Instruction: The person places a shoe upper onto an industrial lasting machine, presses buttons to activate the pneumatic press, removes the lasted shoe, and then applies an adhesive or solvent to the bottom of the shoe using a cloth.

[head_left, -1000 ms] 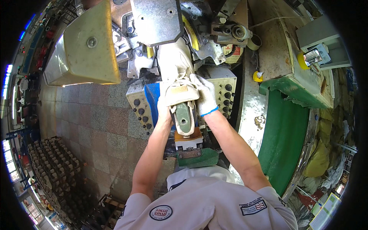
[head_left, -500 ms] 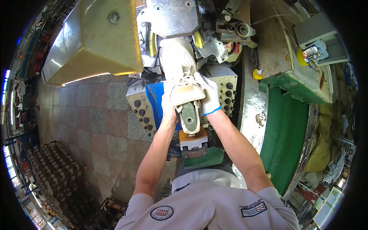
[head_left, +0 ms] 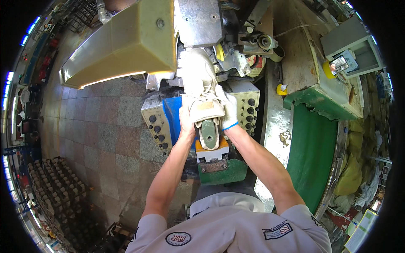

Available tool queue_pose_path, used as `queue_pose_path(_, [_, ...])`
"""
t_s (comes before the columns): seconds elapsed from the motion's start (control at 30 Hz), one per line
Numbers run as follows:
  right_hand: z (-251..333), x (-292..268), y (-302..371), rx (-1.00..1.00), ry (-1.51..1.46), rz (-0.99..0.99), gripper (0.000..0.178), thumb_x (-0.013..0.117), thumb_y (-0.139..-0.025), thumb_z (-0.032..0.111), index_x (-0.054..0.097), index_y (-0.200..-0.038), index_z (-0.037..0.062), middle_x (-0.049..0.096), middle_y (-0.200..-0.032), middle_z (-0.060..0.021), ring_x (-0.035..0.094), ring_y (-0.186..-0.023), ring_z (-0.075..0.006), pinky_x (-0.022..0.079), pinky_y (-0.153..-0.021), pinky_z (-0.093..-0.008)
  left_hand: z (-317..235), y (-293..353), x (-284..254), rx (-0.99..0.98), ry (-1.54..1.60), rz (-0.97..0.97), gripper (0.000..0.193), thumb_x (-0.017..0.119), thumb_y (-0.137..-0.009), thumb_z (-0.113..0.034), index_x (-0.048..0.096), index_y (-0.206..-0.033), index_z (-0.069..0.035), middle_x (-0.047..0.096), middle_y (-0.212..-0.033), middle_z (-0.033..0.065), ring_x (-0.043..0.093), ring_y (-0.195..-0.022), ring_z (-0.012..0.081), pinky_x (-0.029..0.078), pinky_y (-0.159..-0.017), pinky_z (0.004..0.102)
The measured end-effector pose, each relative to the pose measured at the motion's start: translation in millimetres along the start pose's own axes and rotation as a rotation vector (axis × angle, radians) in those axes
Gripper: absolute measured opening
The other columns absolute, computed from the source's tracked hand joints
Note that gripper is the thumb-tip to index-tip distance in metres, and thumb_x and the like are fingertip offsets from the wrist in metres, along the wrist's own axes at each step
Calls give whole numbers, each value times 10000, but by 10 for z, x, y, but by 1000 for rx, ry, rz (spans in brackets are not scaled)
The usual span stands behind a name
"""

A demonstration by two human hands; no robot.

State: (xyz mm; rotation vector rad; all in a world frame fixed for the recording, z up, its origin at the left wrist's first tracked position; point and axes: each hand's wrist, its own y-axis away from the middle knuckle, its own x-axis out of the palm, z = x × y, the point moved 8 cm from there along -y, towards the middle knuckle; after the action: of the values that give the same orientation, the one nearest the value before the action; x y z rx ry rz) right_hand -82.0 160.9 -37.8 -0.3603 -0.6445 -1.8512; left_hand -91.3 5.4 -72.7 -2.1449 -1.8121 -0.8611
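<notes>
A cream lace-up shoe upper [head_left: 206, 109] sits over a green shoe last [head_left: 208, 130], with its toe end pointing away under the metal head plate [head_left: 198, 23] of a machine. My bare left hand [head_left: 186, 120] grips the upper's left side near the heel. On the opposite side, my right hand [head_left: 228, 109], in a white knitted glove with a blue cuff, holds the upper. Both sets of fingers are partly hidden by it. Just below the heel is an orange and white support block [head_left: 212, 152]. The toe's contact with the machine is hidden.
A large yellowish cover [head_left: 122, 46] with a lit lower edge hangs at the upper left. Knobbed control boxes [head_left: 157, 126] flank the shoe. To the right runs a green conveyor belt [head_left: 314, 156]; racks of parts [head_left: 57, 185] stand on the floor at left.
The yellowish cover now appears farther right, closer to the machine head, hiding the left yellow pad. The view has shifted slightly. Both hands keep their hold on the shoe upper.
</notes>
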Motion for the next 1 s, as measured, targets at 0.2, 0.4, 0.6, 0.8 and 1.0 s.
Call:
queue_pose_path(0.2, [-9, -92, -16, 15, 51, 16, 405, 675, -1038, 363, 746, -1113, -28, 730, -1029, -38, 626, -905, -109, 517, -829, -283, -151, -48, -32, 83, -347, -48, 331, 617, -971, -151, 711, -1211, 57, 766, -1061, 135, 745, -965, 230, 597, -892, 344])
queue_pose_path(0.4, [545, -721, 835, -26, 432, 8, 670, 600, -1042, 501, 581, -1438, -39, 689, -1288, -129, 633, -1164, -176, 510, -998, -311, -818, 707, 159, 84, -445, -343, 543, 539, -1082, -425, 639, -1329, 47, 741, -1133, 134, 693, -928, 181, 549, -832, 323])
queue_pose_path(0.6, [629, -785, 1841, -255, 950, 187, 622, 693, -980, 370, 549, -1418, -48, 662, -1340, -260, 671, -1227, -358, 522, -1039, -418, -1025, 1133, 1013, 325, -743, -210, 551, 767, -932, -334, 601, -1356, -24, 712, -1251, 152, 662, -1158, 240, 485, -1030, 387])
queue_pose_path(0.8, [570, -706, 1954, -530, 1107, 275, 634, 720, -947, 394, 575, -1380, -45, 642, -1323, -288, 646, -1196, -436, 521, -1029, -464, -1010, 1221, 1103, 219, -968, -384, 750, 826, -846, -468, 597, -1385, 0, 724, -1203, 190, 683, -1089, 283, 506, -986, 404])
queue_pose_path(1.0, [557, -724, 1962, -552, 1085, 278, 636, 739, -936, 384, 581, -1360, -62, 651, -1302, -288, 655, -1175, -437, 527, -1017, -466, -954, 1328, 1123, 201, -1036, -493, 794, 861, -807, -447, 585, -1407, -7, 718, -1232, 209, 686, -1121, 316, 501, -1007, 413])
